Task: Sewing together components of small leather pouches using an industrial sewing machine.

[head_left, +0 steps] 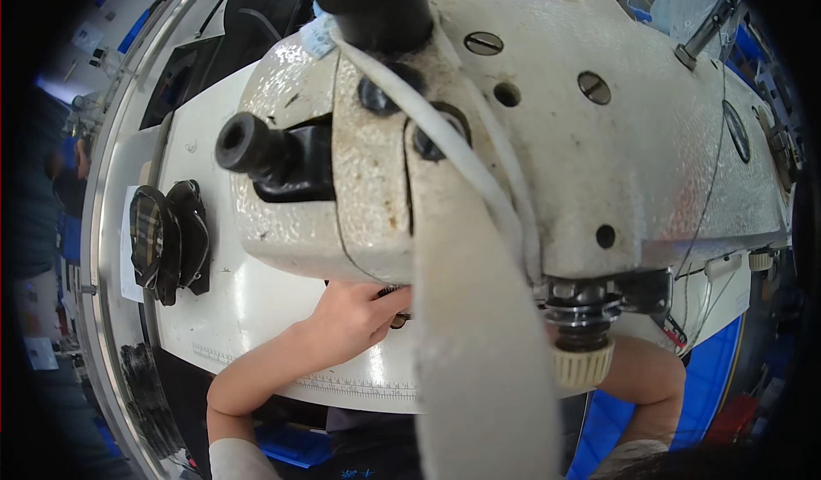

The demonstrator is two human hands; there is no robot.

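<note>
**Left hand (352, 313) met a small dark piece (398, 320) beneath the sewing machine (616, 172)**

The relation that counted most, it seemed, was at the left hand's fingertips: the small dark piece lay immediately to their right, touching them, on the white tabletop (218, 313) near the lower edge of the machine's head. The left hand was plainly nearer to it than any part of the right hand (629, 359) that showed.

The left hand's fingers were bent inward, thumb and forefinger drawn almost together at the piece; whether they pinched it or only pressed on it could not be told. The right hand was mostly hidden behind a ribbed cream knob (584, 366) and a blurred pale bar (487, 343), so neither its opening nor anything in it could be made out.

Only a scrap of the piece showed, its right side cut off by the bar, so its long axis and the way it pointed could not be judged.

Well to the left, a plaid-faced piece (149, 236) and a black piece (190, 236) lay side by side, their long axes running near to far. A printed ruler scale (351, 388) followed the tabletop's near edge.
</note>
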